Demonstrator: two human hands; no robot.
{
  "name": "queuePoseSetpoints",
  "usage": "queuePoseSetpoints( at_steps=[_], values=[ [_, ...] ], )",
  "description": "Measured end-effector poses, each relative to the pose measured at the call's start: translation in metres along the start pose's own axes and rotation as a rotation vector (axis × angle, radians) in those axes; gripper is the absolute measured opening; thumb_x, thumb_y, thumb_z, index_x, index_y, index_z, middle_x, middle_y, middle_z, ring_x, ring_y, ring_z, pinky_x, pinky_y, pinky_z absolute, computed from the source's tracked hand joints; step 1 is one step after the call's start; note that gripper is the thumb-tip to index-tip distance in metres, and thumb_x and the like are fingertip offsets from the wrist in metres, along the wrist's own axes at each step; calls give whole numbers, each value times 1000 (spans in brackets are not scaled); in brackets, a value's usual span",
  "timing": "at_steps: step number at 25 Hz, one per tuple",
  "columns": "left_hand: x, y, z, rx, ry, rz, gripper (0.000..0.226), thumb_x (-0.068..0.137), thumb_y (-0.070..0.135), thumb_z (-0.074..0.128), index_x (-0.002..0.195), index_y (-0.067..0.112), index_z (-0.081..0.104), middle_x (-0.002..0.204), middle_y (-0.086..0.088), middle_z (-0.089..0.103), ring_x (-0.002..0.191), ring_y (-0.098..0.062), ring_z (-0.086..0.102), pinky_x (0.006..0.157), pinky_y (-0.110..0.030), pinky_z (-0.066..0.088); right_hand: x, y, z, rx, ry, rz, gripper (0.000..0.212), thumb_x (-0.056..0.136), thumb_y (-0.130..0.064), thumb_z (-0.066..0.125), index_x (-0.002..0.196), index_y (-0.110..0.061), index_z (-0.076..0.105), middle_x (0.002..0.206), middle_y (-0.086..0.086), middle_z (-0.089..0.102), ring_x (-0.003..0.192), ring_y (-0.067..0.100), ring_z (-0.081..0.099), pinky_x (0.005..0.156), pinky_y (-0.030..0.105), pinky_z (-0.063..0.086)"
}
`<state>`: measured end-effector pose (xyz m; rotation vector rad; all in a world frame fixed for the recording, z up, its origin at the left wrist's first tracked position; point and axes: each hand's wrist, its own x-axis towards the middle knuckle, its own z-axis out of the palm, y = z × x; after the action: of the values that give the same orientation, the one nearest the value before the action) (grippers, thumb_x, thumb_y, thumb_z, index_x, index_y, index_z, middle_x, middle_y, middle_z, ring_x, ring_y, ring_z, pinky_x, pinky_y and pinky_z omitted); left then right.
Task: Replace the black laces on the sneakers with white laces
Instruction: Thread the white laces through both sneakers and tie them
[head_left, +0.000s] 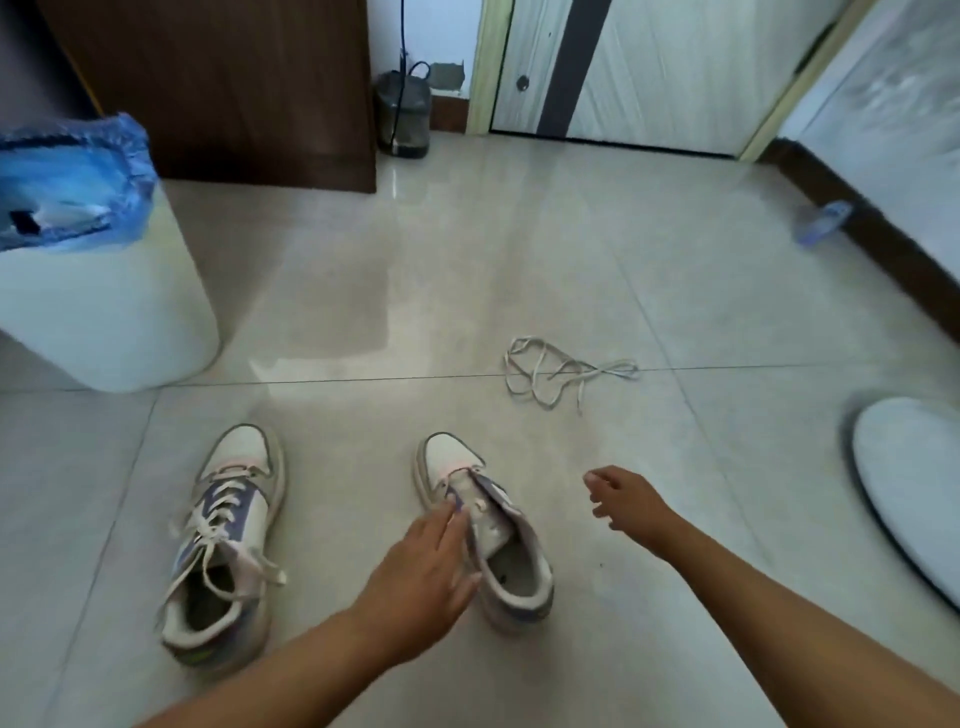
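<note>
Step in hand: one white high-top sneaker with purple side panels (223, 540) is already laced in white; the matching sneaker with bare eyelets (488, 535), to its right, has no lace that I can see, so I judge the second shoe is about to be threaded.
Left hand (421, 566): fingers straight and spread, resting on the unlaced sneaker's open tongue and collar, steadying it, not gripping.
Right hand (623, 496): empty, fingers loosely curled, hovering above the floor just right of the unlaced sneaker, well apart from the left hand.
Loose white shoelace (561, 376): tangled on the floor beyond the unlaced sneaker, toward the door.
Next move calls for: reaching forward past the toe, pinching one tip of the lace, shaking the tangle free.
Black laces: none in view.
Surface: glossy beige tiled floor (467, 260), reflective, thin grout lines.
Room: white bin with a blue plastic liner (93, 249) far left of the sneakers; dark wooden cabinet (218, 83) and pale door (649, 67) behind; round white object (914, 483) at the right edge.
</note>
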<state>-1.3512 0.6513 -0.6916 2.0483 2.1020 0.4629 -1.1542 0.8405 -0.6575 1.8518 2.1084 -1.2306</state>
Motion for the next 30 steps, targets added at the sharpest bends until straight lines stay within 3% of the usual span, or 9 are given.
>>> queuePoseSetpoints(
  at_steps=[3,5,8,13,16,19,23,26,30],
  values=[
    [33,38,17,-2,3,16,52,67,45,53,109,13,56,102,-11,70,103,-31,54,80,-29,53,39,6,0,-84,8,-69,30,98,-21,47,122,-9,59,124,10,59,106,24,59,91,30,44],
    [35,41,34,-1,-73,34,62,54,40,68,108,12,53,102,-15,70,107,-31,43,103,-28,35,73,-8,2,-220,0,-111,38,99,-19,43,135,-8,48,143,10,44,130,24,43,105,25,29],
    [30,39,46,-12,-31,-61,55,71,39,50,117,9,52,116,-20,65,119,-31,40,112,-26,12,130,-27,-4,-288,34,-160,49,100,-16,37,147,-10,25,156,10,19,141,23,24,112,27,19],
    [34,26,40,93,-175,42,50,71,45,50,97,11,76,110,-13,69,115,-27,45,110,-29,19,169,-29,6,-534,108,-130,35,96,-24,45,128,-7,46,133,14,44,123,33,43,96,37,39],
    [43,22,21,42,-265,80,47,67,52,63,97,19,75,108,-3,70,111,-22,53,99,-29,41,149,-21,23,-788,190,-254,24,96,-17,43,117,-9,51,121,9,52,116,30,47,90,35,40],
    [68,19,-14,-176,-285,-117,44,93,37,40,131,18,51,134,3,46,124,-13,42,103,-24,38,128,-44,14,-461,64,-451,9,87,-15,54,90,-9,59,96,8,59,96,26,56,80,32,41],
    [126,13,-73,-447,-189,-349,46,101,28,37,145,16,29,146,2,35,136,-11,32,110,-19,25,72,-111,-42,388,-624,-254,15,91,-6,51,77,-9,56,66,3,55,50,12,47,50,24,38],
    [168,19,-126,-842,-254,-427,37,102,29,32,128,11,51,118,2,58,111,-8,53,89,-9,38,40,-145,-72,324,-730,-386,14,93,-15,55,81,-11,60,63,-1,48,47,7,34,46,21,28],
    [178,8,-183,-849,-271,-367,39,98,33,45,89,4,69,64,4,58,63,-8,54,69,-15,44,-1,-179,-100,306,-507,-485,19,93,-20,57,76,-12,61,57,-7,46,48,5,36,48,20,32]
  ],
)
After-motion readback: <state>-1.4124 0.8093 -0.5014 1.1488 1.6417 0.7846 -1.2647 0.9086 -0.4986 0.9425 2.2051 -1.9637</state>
